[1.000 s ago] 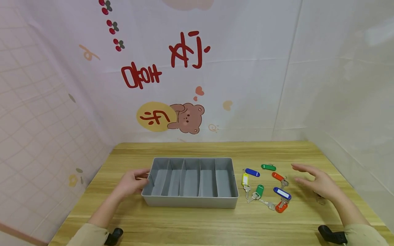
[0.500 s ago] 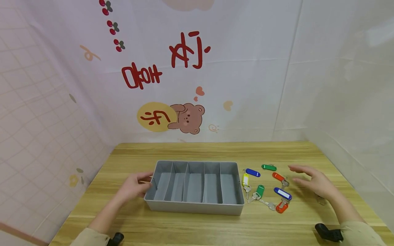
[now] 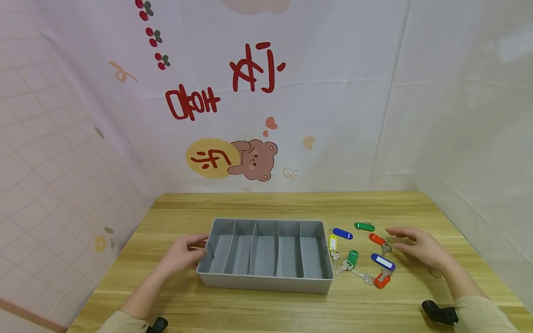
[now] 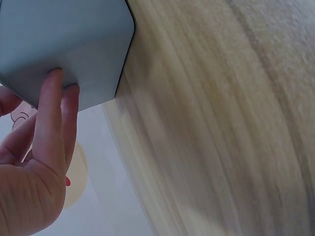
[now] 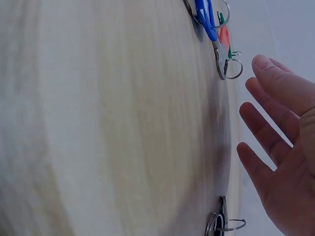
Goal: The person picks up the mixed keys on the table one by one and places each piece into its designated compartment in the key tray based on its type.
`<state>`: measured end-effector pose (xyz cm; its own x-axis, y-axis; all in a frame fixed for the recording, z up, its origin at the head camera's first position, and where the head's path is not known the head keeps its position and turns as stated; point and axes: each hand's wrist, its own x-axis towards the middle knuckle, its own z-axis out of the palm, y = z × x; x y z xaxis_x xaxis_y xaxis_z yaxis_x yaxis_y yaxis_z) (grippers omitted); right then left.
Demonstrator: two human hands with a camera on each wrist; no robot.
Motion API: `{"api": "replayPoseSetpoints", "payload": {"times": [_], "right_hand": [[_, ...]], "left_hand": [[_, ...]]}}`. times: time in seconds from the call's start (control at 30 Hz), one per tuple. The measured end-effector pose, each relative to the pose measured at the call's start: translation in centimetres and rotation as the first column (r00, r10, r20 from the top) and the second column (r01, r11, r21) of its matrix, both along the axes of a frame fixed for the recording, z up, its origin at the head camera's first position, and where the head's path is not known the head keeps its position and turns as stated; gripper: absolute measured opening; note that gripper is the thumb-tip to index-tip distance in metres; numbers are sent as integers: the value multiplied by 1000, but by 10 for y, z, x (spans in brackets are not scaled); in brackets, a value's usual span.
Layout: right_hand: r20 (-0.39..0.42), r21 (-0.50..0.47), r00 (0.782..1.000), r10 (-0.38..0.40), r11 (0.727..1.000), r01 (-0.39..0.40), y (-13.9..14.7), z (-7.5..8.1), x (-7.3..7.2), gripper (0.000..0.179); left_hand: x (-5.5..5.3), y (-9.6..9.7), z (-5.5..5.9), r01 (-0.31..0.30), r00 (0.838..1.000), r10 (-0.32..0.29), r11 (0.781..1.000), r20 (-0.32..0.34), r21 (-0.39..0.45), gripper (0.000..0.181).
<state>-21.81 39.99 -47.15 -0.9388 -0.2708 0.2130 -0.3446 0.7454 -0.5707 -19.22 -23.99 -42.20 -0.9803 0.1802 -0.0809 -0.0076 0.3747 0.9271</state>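
The grey tray (image 3: 264,283), split into five-sided rows by thin dividers, lies on the table in the head view. My left hand (image 3: 181,254) is at its left end, and in the left wrist view straight fingers (image 4: 49,118) touch the tray's outer wall. Over the right side of the table my right hand (image 3: 424,249) hangs with spread fingers and holds nothing. Nearest to it are a red key tag (image 3: 376,239) with a key and a blue key tag (image 3: 383,262). A key ring (image 3: 435,273) lies partly hidden below that wrist.
Between tray and right hand lie a yellow tag (image 3: 332,243), a blue tag (image 3: 343,233), green tags such as the back one (image 3: 364,226), and a front red tag (image 3: 381,280), several with keys. Printed white cloth (image 3: 345,115) hangs behind the table.
The tray has slid right and toward me, turning slightly, with my left hand following at its end. My right hand has moved a little left, closer to the red key tag.
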Motion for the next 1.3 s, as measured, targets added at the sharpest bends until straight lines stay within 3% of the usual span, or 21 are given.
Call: {"api": "replayPoseSetpoints", "payload": {"times": [0.33, 1.03, 1.3], "right_hand": [[87, -6, 996, -30, 1000, 31, -3, -6, -7, 36], [72, 56, 992, -107, 993, 103, -5, -14, -12, 15], [60, 77, 989, -134, 989, 129, -6, -17, -14, 5]], "left_hand": [[0, 0, -1, 2, 1000, -2, 1000, -3, -6, 53], [-1, -1, -4, 9, 1000, -10, 999, 22, 45, 54], [-1, -2, -6, 16, 1000, -16, 1000, 10, 25, 53]]}}
